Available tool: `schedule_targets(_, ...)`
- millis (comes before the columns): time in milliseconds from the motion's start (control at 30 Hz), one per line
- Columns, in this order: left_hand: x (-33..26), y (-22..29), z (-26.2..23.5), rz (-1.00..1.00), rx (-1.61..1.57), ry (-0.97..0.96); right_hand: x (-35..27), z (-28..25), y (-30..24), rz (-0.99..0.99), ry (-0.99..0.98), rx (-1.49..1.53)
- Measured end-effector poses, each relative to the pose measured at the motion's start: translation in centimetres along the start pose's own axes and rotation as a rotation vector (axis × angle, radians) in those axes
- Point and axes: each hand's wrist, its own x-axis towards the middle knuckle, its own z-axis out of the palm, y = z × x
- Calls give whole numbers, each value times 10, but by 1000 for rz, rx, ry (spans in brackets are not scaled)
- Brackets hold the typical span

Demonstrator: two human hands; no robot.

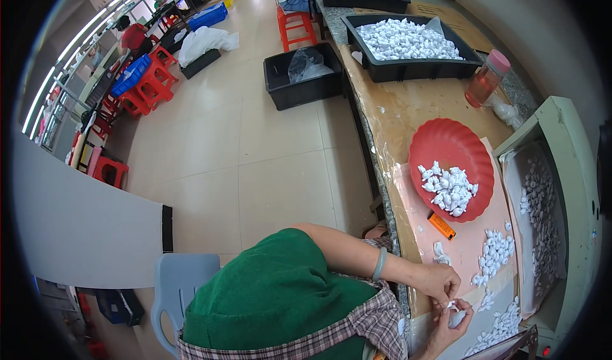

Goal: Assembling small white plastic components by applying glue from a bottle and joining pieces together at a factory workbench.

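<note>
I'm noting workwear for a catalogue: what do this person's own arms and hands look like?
The left arm has a short, dark green fabric sleeve, ending high and leaving the forearm bare, with a smooth, pale green ring-shaped bangle at the wrist. The left hand and right hand are gloveless. The right sleeve cannot be made out.

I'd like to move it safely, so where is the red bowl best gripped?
Probably grip the red bowl by its wavy rim from the left: that edge is exposed, while the pale box stands to the right. Holding it level seems wise, since loose white pieces lie inside.
</note>
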Motion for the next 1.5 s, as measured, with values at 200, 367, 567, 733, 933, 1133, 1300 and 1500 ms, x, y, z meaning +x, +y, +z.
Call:
schedule_targets(200, 3, -1, -2, -82, -281, -46, 3, 4, -11, -108, -23, -13)
schedule_targets(367, -7, 9, -12, -102, -488, -88, 6, 7, -13, -82, -23, 287)
schedule_targets(567, -28, 11, -15, -81, -588, -51, 2, 5, -4, -115, -99, 281)
schedule_targets(733, -49, 20, -21, -104, -690, 36, 30, 39, 2, 117, -88, 384)
schedule_targets(933, -96, 25, -32, -24, -695, 108, 36, 65, 0, 83, -226, 468)
schedule_targets(1133, -106, 16, -34, -20, -724, 107, 36, 66, 13, 97, -237, 518)
schedule_targets(1300, -109, 11, -35, -19, -735, 93, 38, 63, 23, 107, -242, 565)
schedule_targets(1500, -109, 4, -34, -34, -732, 70, 40, 56, 34, 121, -243, 628)
